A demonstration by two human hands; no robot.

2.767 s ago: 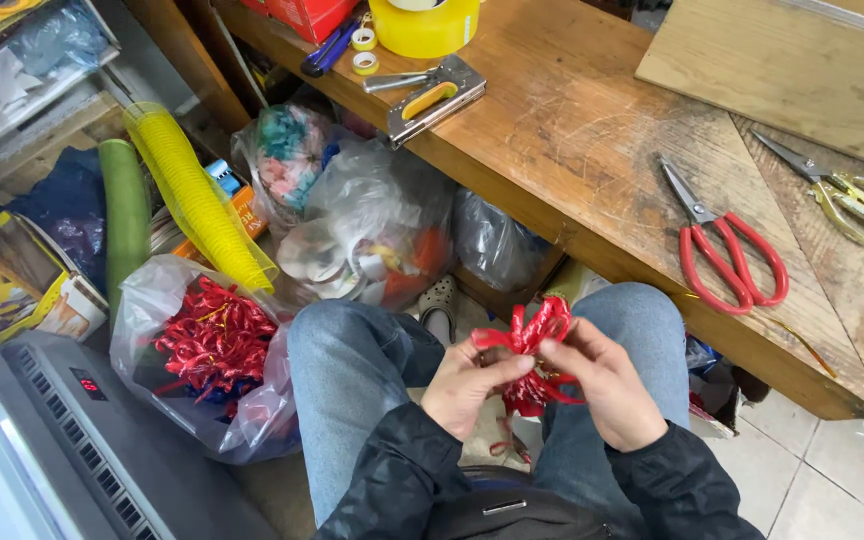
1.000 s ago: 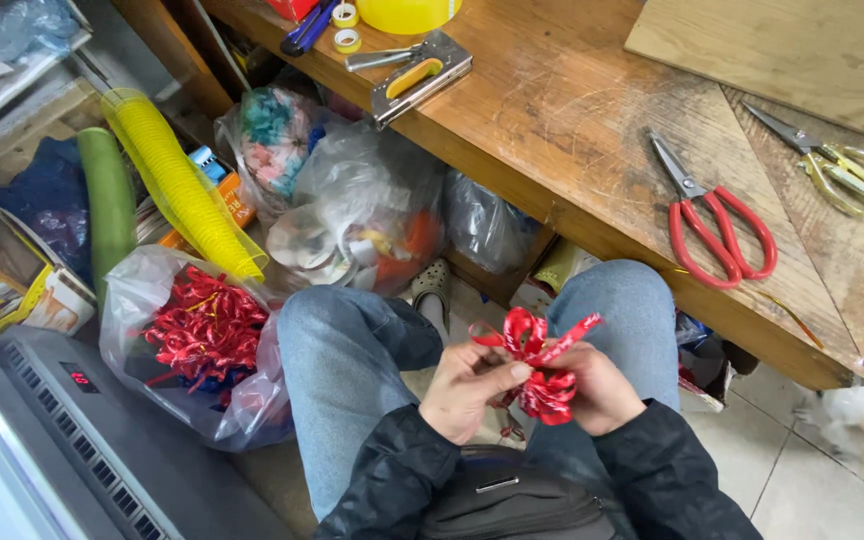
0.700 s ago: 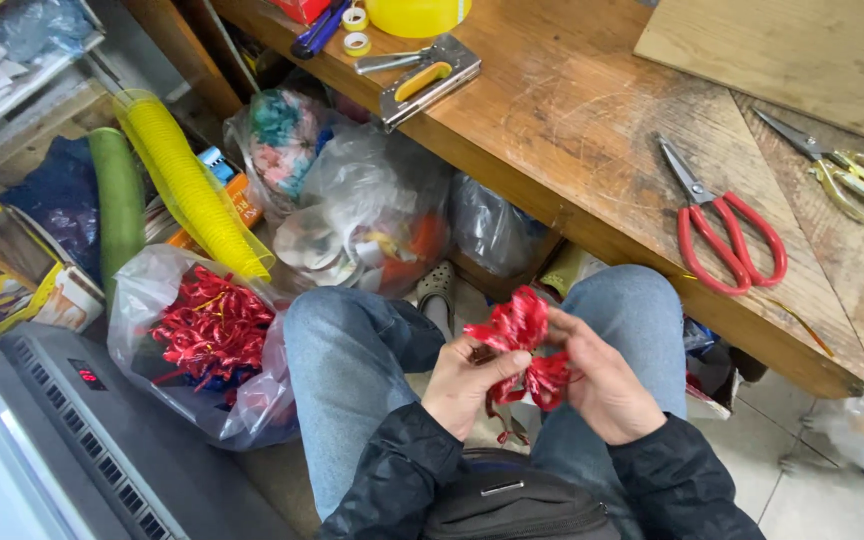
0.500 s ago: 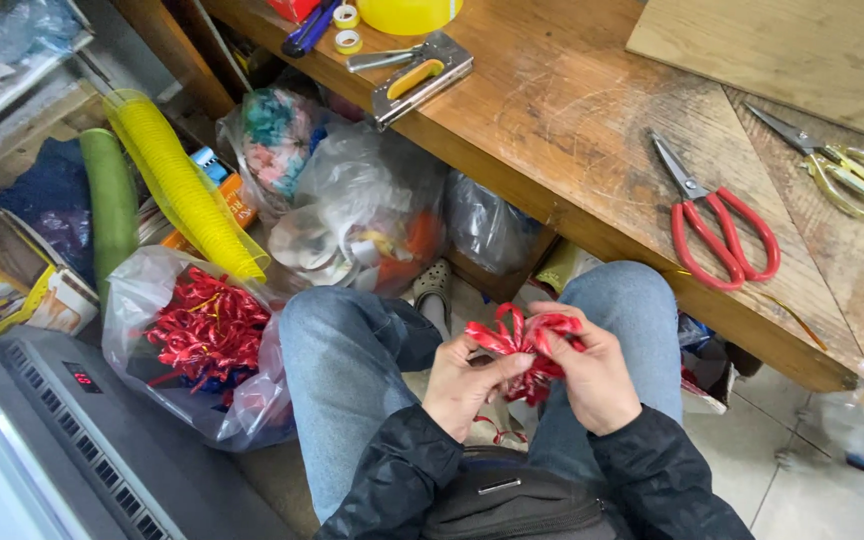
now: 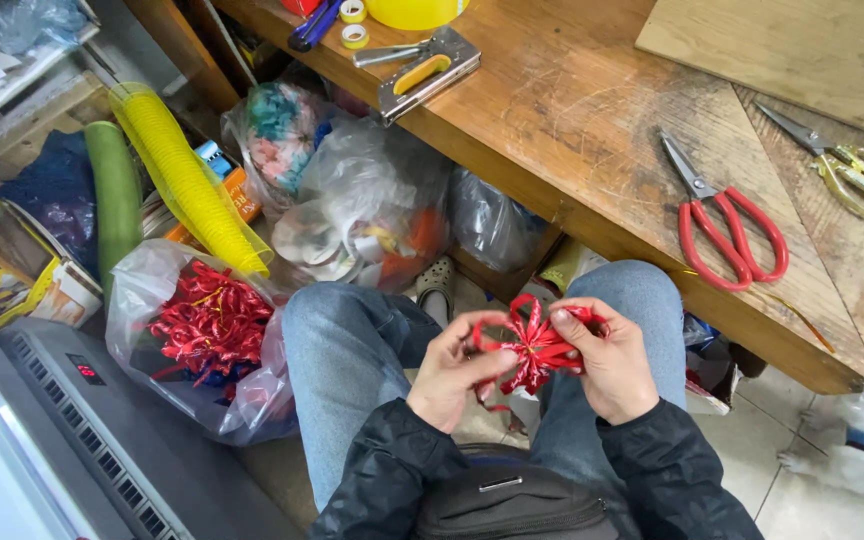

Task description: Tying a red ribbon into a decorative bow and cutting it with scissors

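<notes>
- Red ribbon bow: held above the person's lap, between the two knees in blue jeans, just off the near edge of the wooden workbench.
- Left hand: fingers curled and closed on the left side of the bow, thumb pressed against its ribbon loops.
- Right hand: fingers closed on the right side of the bow, fingertips pinching a loop at its top.
- On the workbench: red-handled scissors lie near the front edge, beyond the right hand; gold-handled scissors lie farther right; a staple gun rests toward the bench's left end.
- Below and left of the workbench: a clear plastic bag of red bows sits beside the person's left knee; a stack of yellow cups leans just beyond it.
</notes>
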